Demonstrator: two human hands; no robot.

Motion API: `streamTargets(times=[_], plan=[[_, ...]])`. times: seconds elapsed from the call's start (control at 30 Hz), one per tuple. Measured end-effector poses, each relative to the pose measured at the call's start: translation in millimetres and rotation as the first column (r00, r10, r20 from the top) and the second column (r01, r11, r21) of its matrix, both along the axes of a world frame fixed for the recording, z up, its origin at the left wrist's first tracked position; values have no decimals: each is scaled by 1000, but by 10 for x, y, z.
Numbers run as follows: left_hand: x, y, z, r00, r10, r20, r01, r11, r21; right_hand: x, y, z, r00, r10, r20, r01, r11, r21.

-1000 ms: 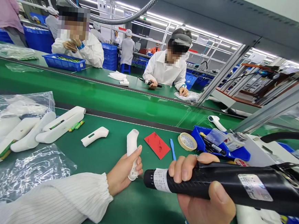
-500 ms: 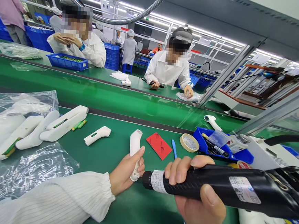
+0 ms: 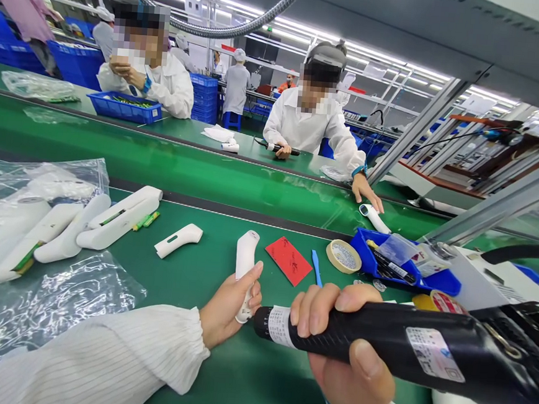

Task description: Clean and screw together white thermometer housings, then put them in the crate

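So the co-worker's hand [image 3: 366, 190] has reached out to the white handheld device [image 3: 375, 219] on the far belt [image 3: 197, 174]. Your left hand [image 3: 231, 305] is wrapped around the white casing [image 3: 246, 253], mid-scene over the green bench [image 3: 174, 281] (smooth, bent at the far end, small dark mark up top). Your right hand [image 3: 351, 351] firmly grips the black power screwdriver [image 3: 381, 326], nose by the casing's near end.

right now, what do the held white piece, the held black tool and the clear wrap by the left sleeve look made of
White piece: probably hard plastic, satin; smooth, evenly coloured curves.
Black tool: likely plastic casing, semi-gloss; soft highlights.
Clear wrap: apparently thin plastic film, glossy; see-through, crinkled, bright reflections.
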State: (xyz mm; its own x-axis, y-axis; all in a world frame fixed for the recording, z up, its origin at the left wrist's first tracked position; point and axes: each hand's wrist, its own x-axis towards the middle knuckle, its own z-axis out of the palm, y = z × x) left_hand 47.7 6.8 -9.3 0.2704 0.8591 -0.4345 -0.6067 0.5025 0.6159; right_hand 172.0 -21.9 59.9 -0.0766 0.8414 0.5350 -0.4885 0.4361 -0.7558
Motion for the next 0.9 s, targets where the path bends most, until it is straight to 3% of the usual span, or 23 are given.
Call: streamTargets(times=[0.5, 0.6, 0.67, 0.77, 0.83, 0.9], plan=[[2, 8, 12, 1000, 25, 3, -25, 1000, -5, -21, -83, -44, 997, 11, 83, -16, 998, 56], [3, 1, 37, 1000, 22, 5, -22, 1000, 2, 152, -136, 50, 988, -1, 154, -14, 996, 93], [-8, -2, 47, 1000, 15, 4, -15, 1000, 7, 373, -162, 120, 964, 42, 264, -92, 979, 183], [-33, -4, 55, 1000, -4, 21, 4, 1000, 5, 753, -199, 186, 817, 69, 572, -279, 916, 289], [-43, -3, 70, 998, -34, 46, 34, 999, -2, 963, -236, 189, 716, -53, 696, -239, 918, 316], [-45, 2, 106, 998, -53, 39, 54, 998, -12, 1121, -276, 162, 554, -181, 812, -224, 908, 355]])
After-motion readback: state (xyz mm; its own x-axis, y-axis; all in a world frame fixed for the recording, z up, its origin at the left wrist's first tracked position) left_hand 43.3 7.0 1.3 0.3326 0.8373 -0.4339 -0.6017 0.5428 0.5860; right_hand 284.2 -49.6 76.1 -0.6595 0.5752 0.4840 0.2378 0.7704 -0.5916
